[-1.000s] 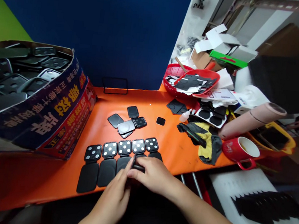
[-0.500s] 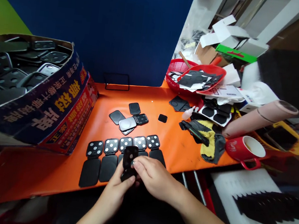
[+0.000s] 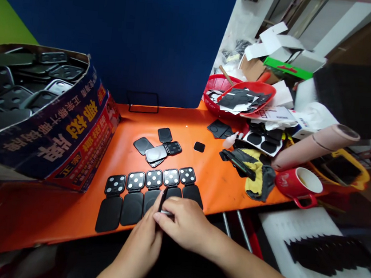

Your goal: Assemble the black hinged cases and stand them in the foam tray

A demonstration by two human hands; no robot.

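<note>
Black hinged case (image 3: 163,199) stands edge-on, pinched between left hand (image 3: 145,241) and right hand (image 3: 185,224) fingertips.

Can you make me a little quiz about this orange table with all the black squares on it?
1. How many open black hinged cases with white dots lie in the row near the table's front edge?
2. True or false: the red ceramic mug stands left of the big printed cardboard box.
3. What do the left hand and right hand hold together? A) a pink cardboard tube B) a thin black case, seen edge-on C) a red plastic basket

Key
1. Five.
2. False: the mug is on the right side, the box on the left.
3. B.
</note>
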